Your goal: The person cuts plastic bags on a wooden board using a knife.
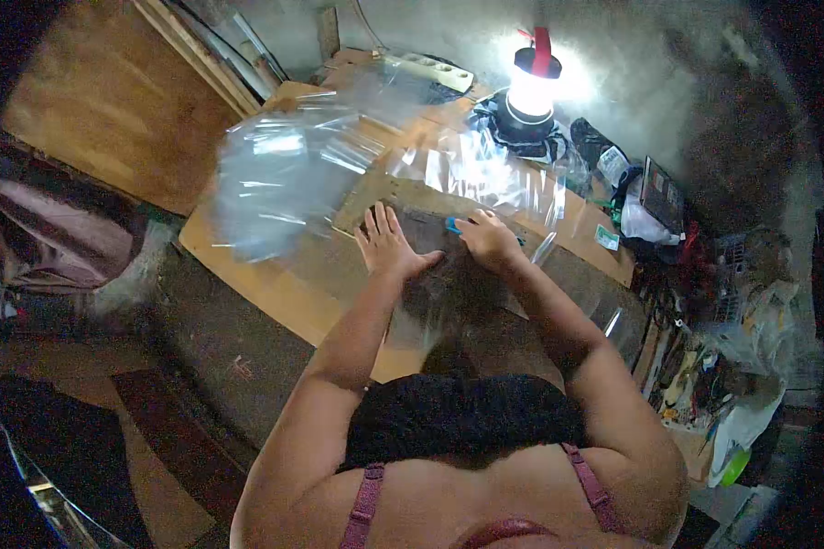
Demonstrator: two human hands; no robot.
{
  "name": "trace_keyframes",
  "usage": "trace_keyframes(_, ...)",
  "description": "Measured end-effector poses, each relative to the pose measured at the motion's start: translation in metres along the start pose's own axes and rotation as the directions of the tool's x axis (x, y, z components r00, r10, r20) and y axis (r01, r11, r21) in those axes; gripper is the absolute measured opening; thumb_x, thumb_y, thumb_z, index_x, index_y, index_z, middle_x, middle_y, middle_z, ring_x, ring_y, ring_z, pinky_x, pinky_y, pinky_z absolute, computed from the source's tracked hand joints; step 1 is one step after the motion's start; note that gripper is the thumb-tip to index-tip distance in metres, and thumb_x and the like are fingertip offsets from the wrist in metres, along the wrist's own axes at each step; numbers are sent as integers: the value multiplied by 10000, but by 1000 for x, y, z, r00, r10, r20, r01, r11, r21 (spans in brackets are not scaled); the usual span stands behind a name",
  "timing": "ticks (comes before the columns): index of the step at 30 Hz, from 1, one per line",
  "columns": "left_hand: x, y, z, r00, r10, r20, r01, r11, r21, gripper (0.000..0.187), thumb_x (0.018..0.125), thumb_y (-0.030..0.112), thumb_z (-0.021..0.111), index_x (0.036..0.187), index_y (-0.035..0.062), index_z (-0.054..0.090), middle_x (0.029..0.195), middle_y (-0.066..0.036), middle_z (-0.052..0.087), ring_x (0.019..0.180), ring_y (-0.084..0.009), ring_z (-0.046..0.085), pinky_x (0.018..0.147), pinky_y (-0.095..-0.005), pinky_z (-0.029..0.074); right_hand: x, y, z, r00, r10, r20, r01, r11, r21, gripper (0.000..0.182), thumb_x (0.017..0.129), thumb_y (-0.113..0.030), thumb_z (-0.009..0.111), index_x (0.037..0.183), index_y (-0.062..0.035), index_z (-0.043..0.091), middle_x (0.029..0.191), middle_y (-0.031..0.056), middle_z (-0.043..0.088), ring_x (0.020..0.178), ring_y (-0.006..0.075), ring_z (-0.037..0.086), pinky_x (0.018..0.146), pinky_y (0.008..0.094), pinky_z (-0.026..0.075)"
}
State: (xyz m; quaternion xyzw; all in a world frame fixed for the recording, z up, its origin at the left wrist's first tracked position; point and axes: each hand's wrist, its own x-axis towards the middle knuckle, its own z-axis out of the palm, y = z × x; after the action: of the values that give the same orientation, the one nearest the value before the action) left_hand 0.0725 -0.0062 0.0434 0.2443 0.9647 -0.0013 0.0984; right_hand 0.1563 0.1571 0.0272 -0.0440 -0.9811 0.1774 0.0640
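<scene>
My left hand (387,242) lies flat with its fingers spread, pressing on clear plastic film over a brownish board (401,194). To its right, my right hand (488,239) is closed around a slim blue tool (453,224). Part of that tool shows before the fingers and a bit behind the hand; its exact kind is hidden. A heap of clear plastic sheets (279,178) lies left of and beyond my left hand. More shiny clear film (494,174) is spread beyond my right hand.
A lit lantern (529,96) with a red handle stands at the back against the wall. Behind the sheets lies a power strip (430,69). A small green-and-white card (606,237) rests near the table's right edge. Mixed tools and bags (682,389) crowd the right side.
</scene>
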Motion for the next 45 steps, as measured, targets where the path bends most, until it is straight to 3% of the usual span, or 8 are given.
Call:
trace_keyframes(25, 5, -10, 35, 956, 246, -159, -249, 969, -1, 778, 637, 563, 561, 1284, 258, 253, 1340, -181, 116, 1220, -396, 109, 981, -478, 148, 59, 29, 67, 974, -209, -83, 212, 977, 28, 300, 752, -137, 473, 1047, -111, 519, 904, 148, 490, 828, 321, 530, 680, 393, 446)
trace_keyframes(26, 7, -12, 41, 951, 259, -168, -264, 964, -12, 761, 649, 547, 559, 1281, 246, 262, 1340, -182, 112, 1220, -400, 107, 978, -480, 156, 74, 35, 85, 998, -42, -45, 55, 937, 345, 285, 755, -133, 469, 1034, -105, 521, 911, 152, 492, 815, 325, 535, 682, 392, 449)
trace_keyframes(33, 32, -41, 47, 862, 467, -197, -470, 882, 31, 352, 814, 275, 404, 1114, 98, 457, 1195, -153, 399, 1121, -323, 357, 896, -417, 325, 19, -25, -12, 975, 190, -114, -157, 955, 250, 275, 760, -114, 507, 1027, -48, 511, 866, 167, 516, 831, 258, 530, 709, 366, 434)
trace_keyframes(36, 61, -74, 45, 840, 468, -274, -536, 797, -278, 215, 806, 184, 431, 944, 62, 540, 984, -147, 542, 926, -302, 509, 761, -393, 414, -46, 16, -31, 835, 155, -528, -65, 981, 185, 303, 749, -138, 531, 1014, 7, 507, 792, 211, 565, 701, 292, 575, 641, 375, 466)
trace_keyframes(37, 88, -99, 59, 590, 524, -615, -685, 728, -37, 167, 788, 163, 465, 885, 54, 547, 842, -132, 563, 794, -289, 536, 698, -390, 419, -76, 34, -30, 800, 517, -304, -290, 777, 558, 382, 721, -204, 559, 1058, -42, 482, 927, 197, 546, 824, 314, 550, 702, 384, 449)
trace_keyframes(38, 114, -128, 64, 305, 474, -826, -745, 659, 103, 138, 784, 149, 461, 843, 59, 547, 769, -122, 557, 727, -286, 533, 640, -373, 424, -104, 16, -77, 741, 634, -221, -570, 767, 294, 420, 707, -193, 573, 1075, -19, 472, 936, 199, 547, 828, 303, 556, 718, 375, 447)
trace_keyframes(39, 111, -136, 23, 555, 405, -726, -443, 883, 154, 121, 790, 148, 455, 815, 75, 548, 717, -104, 552, 672, -264, 534, 594, -359, 424, -132, 29, -77, 694, 642, -327, -567, 767, 301, 400, 719, -175, 577, 1050, 24, 473, 906, 205, 555, 805, 302, 562, 681, 387, 451)
trace_keyframes(45, 187, -230, -89, 679, 378, -630, -177, 916, 359, 291, 760, 220, 453, 1001, 59, 480, 1051, -134, 479, 1010, -250, 409, 840, -395, 276, -286, 63, -31, 180, 841, -510, -670, 484, 562, 494, 671, -100, 607, 1124, -3, 435, 1051, 153, 506, 942, 265, 502, 785, 351, 409)
